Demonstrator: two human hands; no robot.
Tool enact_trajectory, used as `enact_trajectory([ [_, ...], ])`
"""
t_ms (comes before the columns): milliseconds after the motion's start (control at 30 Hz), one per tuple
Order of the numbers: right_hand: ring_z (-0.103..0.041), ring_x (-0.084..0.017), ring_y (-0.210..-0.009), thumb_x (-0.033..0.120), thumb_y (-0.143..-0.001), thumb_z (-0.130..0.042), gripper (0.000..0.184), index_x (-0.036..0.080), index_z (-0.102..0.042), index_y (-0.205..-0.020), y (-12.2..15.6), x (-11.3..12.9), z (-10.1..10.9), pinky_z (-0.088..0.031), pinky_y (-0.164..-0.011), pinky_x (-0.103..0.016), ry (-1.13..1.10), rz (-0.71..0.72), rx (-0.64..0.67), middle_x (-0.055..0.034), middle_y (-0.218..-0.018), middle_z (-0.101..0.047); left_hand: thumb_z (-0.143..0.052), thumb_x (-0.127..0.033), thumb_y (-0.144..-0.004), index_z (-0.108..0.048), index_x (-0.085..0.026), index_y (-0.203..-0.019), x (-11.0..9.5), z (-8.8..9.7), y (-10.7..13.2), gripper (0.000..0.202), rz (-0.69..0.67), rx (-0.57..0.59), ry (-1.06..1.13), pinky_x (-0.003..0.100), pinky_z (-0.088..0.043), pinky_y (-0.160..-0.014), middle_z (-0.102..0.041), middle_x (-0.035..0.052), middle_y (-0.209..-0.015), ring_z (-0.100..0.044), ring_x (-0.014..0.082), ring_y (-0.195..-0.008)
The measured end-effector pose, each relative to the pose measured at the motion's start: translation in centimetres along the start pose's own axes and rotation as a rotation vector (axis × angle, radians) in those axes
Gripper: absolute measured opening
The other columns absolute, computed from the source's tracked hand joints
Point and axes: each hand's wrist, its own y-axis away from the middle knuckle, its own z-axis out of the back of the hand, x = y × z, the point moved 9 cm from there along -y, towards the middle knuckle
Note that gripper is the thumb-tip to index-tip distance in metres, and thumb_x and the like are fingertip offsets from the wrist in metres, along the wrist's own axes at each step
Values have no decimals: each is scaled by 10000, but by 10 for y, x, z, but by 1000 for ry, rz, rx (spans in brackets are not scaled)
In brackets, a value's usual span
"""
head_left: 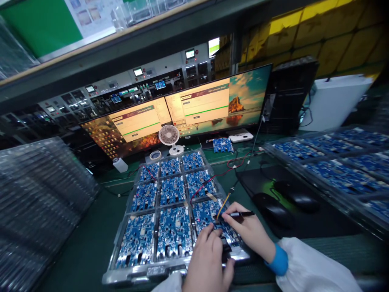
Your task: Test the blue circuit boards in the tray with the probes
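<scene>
A clear plastic tray (121,275) holds several blue circuit boards (174,229) in separate compartments. My right hand (249,229) is closed round a slim black pen-like tool (244,213), its tip over the board at the tray's front right. Close to that tip, a yellow-and-black cable (224,205) rises from the same board to a dark connector (232,190). Over the front edge of that board lies my left hand (208,257), thumb apart from the other fingers, its fingertips touching the board. A dark part sits by my left thumb, partly hidden.
Two monitors (209,109) stand behind the tray, with a small white fan (169,136) before them. Stacked clear trays (36,194) rise at left. Two black mice (272,209) lie on a mat at right, beside another board-filled tray (343,166). Red wires (209,178) cross the boards.
</scene>
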Motion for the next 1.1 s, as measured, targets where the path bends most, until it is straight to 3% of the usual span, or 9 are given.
enact_trajectory([
  [633, -556, -157, -633, 480, -819, -572, 307, 201, -558, -691, 0, 3, -3, -435, -601, -273, -34, 13, 20, -4, -670, -579, -518, -272, -829, -525, -122, -1276, -1, 3, 3, 471, 10, -26, 44, 440, -264, -1181, -506, 101, -1390, -312, 270, -1373],
  [800, -547, -155, -625, 517, -800, -593, 347, 195, -558, -676, -1, 1, 1, -434, -594, -271, -68, 5, -10, -8, -654, -565, -385, -210, -879, -500, -106, -1283, -8, 12, 3, 433, 16, -6, 74, 452, -284, -1164, -514, 130, -1367, -340, 250, -1360],
  [867, -533, -150, -594, 534, -803, -593, 365, 196, -541, -675, -1, -1, 8, -429, -569, -269, -87, -6, -40, -4, -634, -549, -339, -227, -904, -484, -107, -1285, -5, 17, 3, 425, 68, -13, 133, 443, -305, -1147, -504, 147, -1367, -378, 240, -1336],
  [967, -515, -140, -570, 545, -814, -590, 378, 202, -508, -677, 3, 2, 23, -420, -539, -261, -123, -11, -100, 3, -620, -522, -310, -294, -934, -520, -134, -1215, 7, 29, 3, 385, 150, -116, 211, 420, -381, -1077, -554, 152, -1273, -491, 229, -1211],
  [1100, -532, -129, -592, 521, -823, -605, 355, 203, -499, -706, 11, 22, 34, -449, -559, -257, -197, 9, -111, 6, -683, -522, -338, -365, -937, -577, -163, -1115, 27, 35, 4, 360, 231, -201, 195, 418, -421, -1004, -607, 133, -1160, -543, 236, -1104],
])
